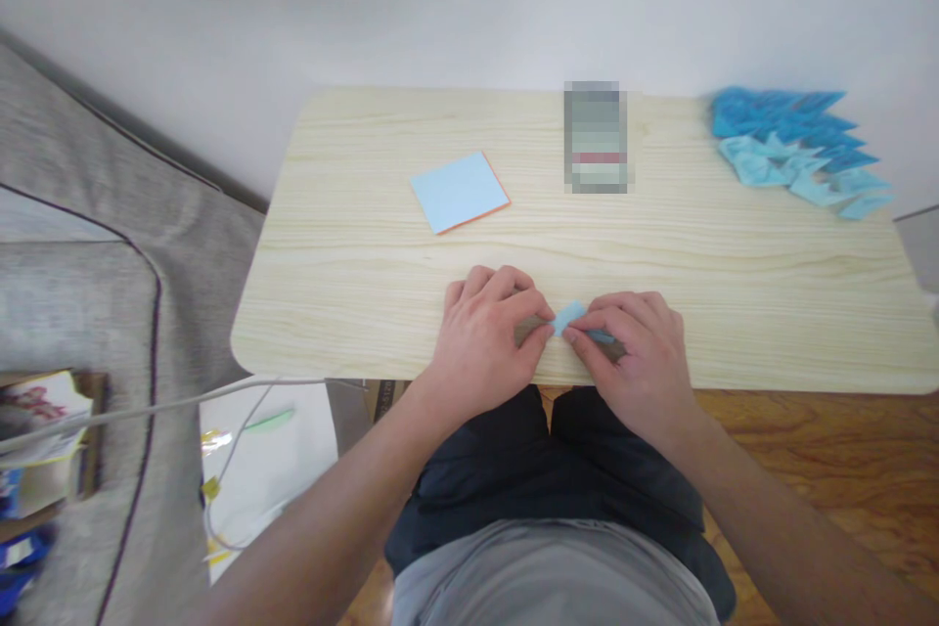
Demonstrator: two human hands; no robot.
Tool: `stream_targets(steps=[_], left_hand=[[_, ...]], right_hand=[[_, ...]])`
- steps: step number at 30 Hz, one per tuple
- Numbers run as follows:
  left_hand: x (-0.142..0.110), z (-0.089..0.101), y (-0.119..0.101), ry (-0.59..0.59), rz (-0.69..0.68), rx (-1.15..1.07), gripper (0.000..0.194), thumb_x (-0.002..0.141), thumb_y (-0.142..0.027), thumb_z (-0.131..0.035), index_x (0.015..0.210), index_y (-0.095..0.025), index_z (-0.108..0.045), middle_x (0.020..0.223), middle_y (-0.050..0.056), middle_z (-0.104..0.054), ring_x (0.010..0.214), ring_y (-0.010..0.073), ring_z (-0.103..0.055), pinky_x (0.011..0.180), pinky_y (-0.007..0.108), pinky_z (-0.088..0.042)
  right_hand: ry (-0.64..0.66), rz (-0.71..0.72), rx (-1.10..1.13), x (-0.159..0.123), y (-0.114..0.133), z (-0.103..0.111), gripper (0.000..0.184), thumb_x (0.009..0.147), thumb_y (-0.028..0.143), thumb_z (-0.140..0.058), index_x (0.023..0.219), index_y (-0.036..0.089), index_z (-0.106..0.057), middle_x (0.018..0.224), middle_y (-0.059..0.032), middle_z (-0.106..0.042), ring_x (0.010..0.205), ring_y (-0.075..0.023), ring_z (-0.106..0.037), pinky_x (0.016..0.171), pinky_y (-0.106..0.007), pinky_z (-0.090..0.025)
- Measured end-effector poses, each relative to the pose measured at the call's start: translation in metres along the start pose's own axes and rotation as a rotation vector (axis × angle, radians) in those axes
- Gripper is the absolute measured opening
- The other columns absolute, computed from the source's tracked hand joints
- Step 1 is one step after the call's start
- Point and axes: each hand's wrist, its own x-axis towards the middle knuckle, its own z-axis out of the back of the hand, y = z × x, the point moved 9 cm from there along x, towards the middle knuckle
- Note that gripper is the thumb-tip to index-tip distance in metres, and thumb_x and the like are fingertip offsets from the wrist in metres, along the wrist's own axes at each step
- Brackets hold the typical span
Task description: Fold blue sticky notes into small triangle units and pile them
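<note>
A small folded piece of light blue paper [569, 318] lies near the front edge of the pale wooden table [367, 245]. My left hand [488, 337] pinches its left end with fingers curled. On its right end my right hand [637, 352] presses with closed fingers. Most of the paper is hidden under my fingertips. A stack of light blue square sheets [460, 191] with an orange bottom edge lies farther back, left of centre.
A pile of several folded blue and light blue paper pieces [796, 147] sits at the table's far right corner. A blurred-out upright object [596, 137] stands at the back centre. A grey sofa [73, 313] and a white cable [168, 403] are at the left.
</note>
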Motion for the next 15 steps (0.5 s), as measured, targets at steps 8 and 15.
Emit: stream_targets(steps=[8,15], left_hand=[[0.0,-0.001,0.002,0.03,-0.009,-0.011,0.008,0.09,-0.025,-0.069,0.097,-0.029,-0.071,0.117,0.001,-0.066,0.111,0.0261,-0.052,0.09,0.045,-0.038],[0.0,0.0,0.003,0.037,-0.023,-0.038,0.014,0.089,-0.021,-0.067,0.099,-0.029,-0.071,0.117,0.002,-0.065,0.11,0.0259,-0.052,0.093,0.045,-0.039]], right_hand=[[0.061,-0.009,0.067,0.001,-0.005,0.001,0.005,0.092,0.03,-0.07,0.096,0.029,-0.074,0.106,-0.001,-0.073,0.102,-0.0248,-0.059,0.092,-0.044,-0.04],[0.118,-0.028,0.181,0.001,-0.014,0.006,0.027,0.094,0.024,-0.064,0.119,0.031,-0.068,0.111,-0.002,-0.075,0.109,-0.0265,-0.062,0.096,-0.046,-0.044]])
